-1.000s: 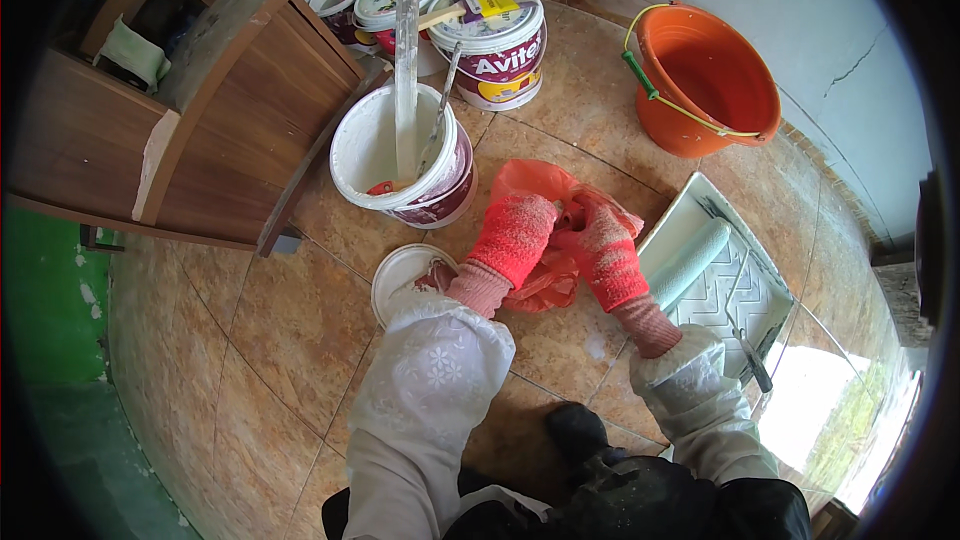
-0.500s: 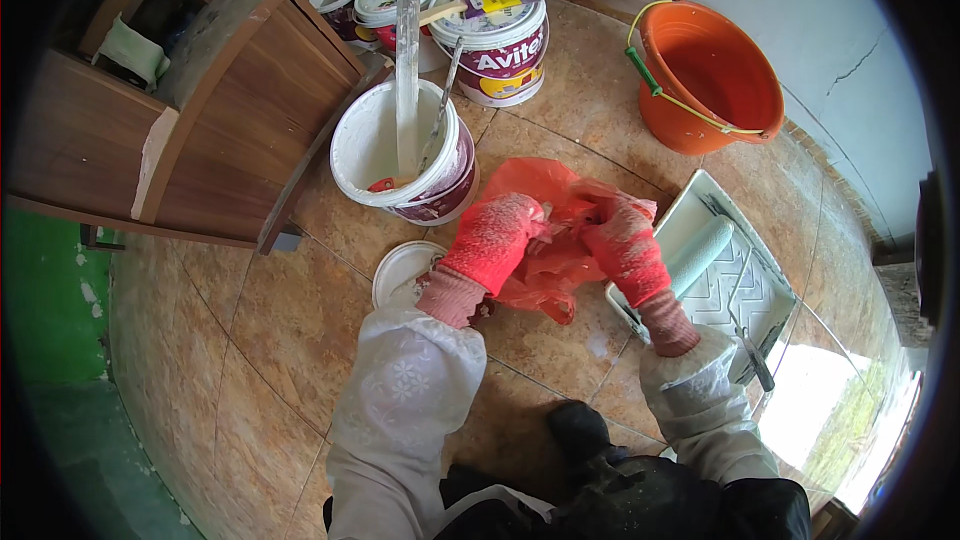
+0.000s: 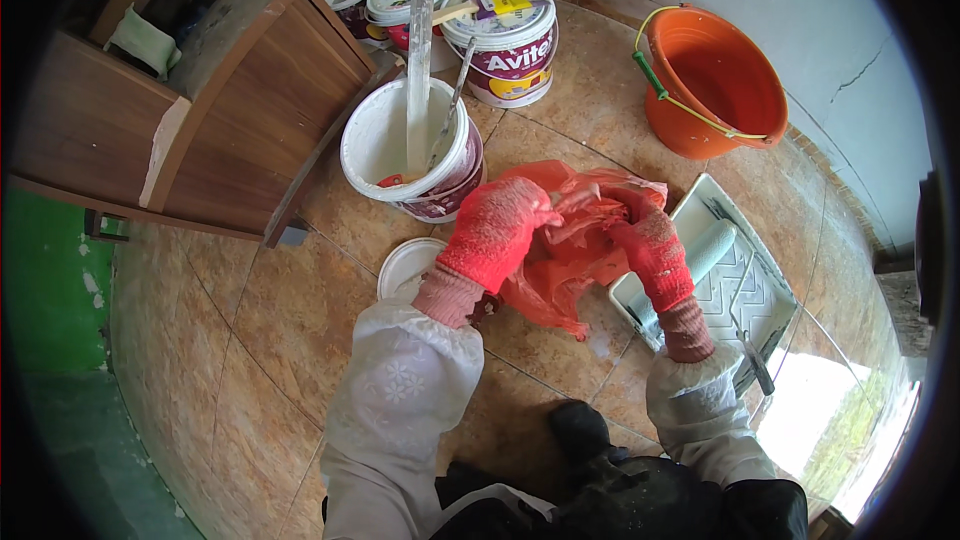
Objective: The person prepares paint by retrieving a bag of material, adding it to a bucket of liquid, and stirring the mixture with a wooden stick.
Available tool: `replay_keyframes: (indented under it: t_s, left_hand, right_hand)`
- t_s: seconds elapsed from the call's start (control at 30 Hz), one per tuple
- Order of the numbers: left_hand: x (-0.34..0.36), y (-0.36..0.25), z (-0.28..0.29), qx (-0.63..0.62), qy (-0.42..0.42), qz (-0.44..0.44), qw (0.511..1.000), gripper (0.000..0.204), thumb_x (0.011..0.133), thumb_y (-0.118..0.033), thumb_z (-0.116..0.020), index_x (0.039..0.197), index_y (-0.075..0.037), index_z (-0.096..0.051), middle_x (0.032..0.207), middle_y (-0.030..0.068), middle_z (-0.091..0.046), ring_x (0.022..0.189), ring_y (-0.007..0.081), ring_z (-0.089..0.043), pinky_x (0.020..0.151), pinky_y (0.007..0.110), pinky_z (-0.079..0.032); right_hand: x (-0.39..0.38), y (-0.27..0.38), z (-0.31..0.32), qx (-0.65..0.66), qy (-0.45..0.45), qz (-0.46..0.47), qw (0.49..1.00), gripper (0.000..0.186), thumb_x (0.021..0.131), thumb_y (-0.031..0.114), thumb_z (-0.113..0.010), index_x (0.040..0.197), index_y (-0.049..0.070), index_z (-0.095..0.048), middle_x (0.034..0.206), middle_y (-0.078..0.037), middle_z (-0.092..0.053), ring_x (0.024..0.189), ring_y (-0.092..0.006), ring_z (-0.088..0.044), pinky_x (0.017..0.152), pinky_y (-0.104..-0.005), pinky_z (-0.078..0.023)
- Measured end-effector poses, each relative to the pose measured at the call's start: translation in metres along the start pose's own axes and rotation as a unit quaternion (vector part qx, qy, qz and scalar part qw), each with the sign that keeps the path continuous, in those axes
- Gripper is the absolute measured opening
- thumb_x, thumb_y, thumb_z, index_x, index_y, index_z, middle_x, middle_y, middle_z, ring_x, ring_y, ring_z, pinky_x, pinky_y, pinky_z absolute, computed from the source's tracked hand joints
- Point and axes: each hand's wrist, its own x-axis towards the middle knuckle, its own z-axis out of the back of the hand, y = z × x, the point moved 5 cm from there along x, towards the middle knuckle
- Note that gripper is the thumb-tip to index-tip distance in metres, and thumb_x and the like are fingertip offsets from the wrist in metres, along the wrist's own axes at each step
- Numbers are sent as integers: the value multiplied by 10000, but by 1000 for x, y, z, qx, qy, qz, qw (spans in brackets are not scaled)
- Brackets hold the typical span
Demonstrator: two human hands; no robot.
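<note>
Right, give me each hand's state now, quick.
Left hand: gloved, closed on the orange plastic bag.
Right hand: gloved, also gripping the same bag.

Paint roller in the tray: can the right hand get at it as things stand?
Probably yes, once it lets go. The right hand is gripping the orange plastic bag, so it is occupied. The paint roller lies uncovered in the tray just beside that hand, with nothing between them.
</note>
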Motion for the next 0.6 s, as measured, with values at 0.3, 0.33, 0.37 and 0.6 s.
replay_keyframes:
  t_s: [0.3, 0.33, 0.37, 0.6]
  left_hand:
    - [-21, -3, 0, -42, 90, 109, 989, 355, 910, -318, -539, 1171, -85, -601, 1108, 155, -599, 1055, 297, -568, 918, 378, -436]
    - [-33, 4, -2, 8, 70, 56, 996, 411, 921, -335, -519, 1255, -99, -557, 1173, 162, -583, 1122, 296, -548, 960, 372, -418]
    - [-41, 20, -10, 9, 85, 35, 996, 497, 951, -397, -448, 1341, -90, -469, 1263, 162, -545, 1212, 312, -489, 1011, 364, -381]
    - [-51, 28, -23, -245, 77, 270, 928, 645, 962, -518, -325, 1402, -51, -378, 1370, 169, -469, 1285, 307, -427, 1095, 363, -293]
  right_hand:
    - [-21, 22, -10, -12, 84, -66, 994, 361, 792, 77, -586, 1140, -19, -608, 926, -85, -658, 872, -144, -612, 787, -275, -478]
    - [-23, 31, -17, -35, 104, -52, 993, 347, 793, 46, -577, 1130, -28, -607, 926, -75, -651, 866, -126, -598, 780, -261, -470]
    - [-24, 35, -18, -33, 109, -47, 992, 347, 793, 46, -577, 1130, -28, -607, 926, -75, -651, 866, -126, -598, 780, -261, -470]
    - [-25, 51, -12, 140, 167, -44, 975, 302, 841, 15, -536, 1129, 31, -626, 902, -1, -624, 724, -79, -548, 651, -221, -439]
